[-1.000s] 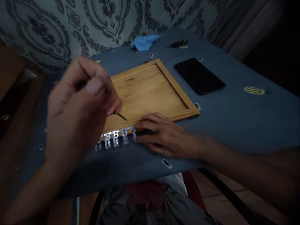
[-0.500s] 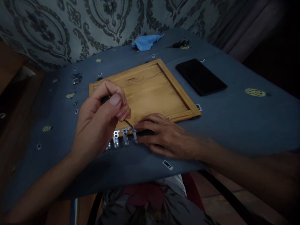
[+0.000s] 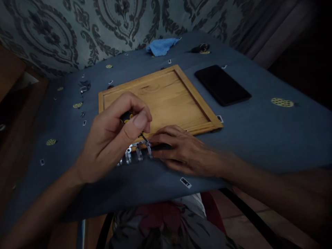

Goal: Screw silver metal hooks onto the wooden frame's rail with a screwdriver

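A wooden framed board (image 3: 166,97) lies on a blue cloth-covered table (image 3: 259,138). Along its near edge runs a metal hook rack (image 3: 135,152) with several silver hooks. My left hand (image 3: 114,138) is closed around a small black and yellow screwdriver (image 3: 128,117), its thin tip down at the rack's right end. My right hand (image 3: 181,148) lies flat with fingers stretched over the rack's right part, pressing it against the board's edge.
A black phone (image 3: 223,84) lies right of the board. A blue rag (image 3: 162,46) and a dark small object (image 3: 198,48) sit at the far edge. Small screws and bits (image 3: 83,90) are scattered on the left. Patterned fabric hangs behind.
My left hand has come down from close to the camera to the rack, bringing the screwdriver tip onto the hook rack's right end. My right hand has stayed in place.
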Available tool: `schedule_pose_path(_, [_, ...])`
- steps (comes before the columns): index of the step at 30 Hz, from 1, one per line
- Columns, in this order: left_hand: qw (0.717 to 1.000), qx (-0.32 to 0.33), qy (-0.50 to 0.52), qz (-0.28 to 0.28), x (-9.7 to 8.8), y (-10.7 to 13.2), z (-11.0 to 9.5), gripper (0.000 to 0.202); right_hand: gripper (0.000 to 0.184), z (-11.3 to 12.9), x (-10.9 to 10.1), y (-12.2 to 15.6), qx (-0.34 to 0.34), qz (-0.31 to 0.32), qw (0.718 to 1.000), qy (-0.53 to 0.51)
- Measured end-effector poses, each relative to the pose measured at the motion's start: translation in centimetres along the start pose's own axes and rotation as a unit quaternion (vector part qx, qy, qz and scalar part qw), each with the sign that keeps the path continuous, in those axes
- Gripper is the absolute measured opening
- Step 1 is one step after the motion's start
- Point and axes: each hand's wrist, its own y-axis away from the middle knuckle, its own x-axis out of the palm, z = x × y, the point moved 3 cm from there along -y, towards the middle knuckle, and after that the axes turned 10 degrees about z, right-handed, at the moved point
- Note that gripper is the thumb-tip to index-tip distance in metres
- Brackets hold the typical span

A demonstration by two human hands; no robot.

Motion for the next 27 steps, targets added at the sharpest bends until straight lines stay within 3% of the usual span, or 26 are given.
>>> schedule_pose_path(3, [0.996,-0.005,-0.08,0.047,-0.8,0.0,-0.6,0.007,0.025,0.0,0.0,0.0,0.0,-0.005,1.0,0.005])
schedule_pose_path(9, [0.978,-0.017,-0.163,0.132,-1.8,-0.1,-1.3,0.011,0.026,0.0,0.1,0.1,0.007,-0.001,1.0,0.012])
schedule_pose_path(12, [0.968,-0.017,-0.22,0.116,-2.1,0.0,-0.9,0.009,0.026,0.0,0.1,0.0,0.008,0.001,1.0,0.013])
schedule_pose_path(16, [0.957,0.049,-0.268,0.097,-2.2,0.1,-0.3,0.015,0.026,-0.1,0.1,0.0,0.006,0.0,1.0,0.005])
schedule_pose_path(27, [0.971,0.042,-0.198,0.131,-1.4,-0.2,-0.9,0.009,0.026,-0.1,0.1,0.1,0.002,0.004,1.0,0.003])
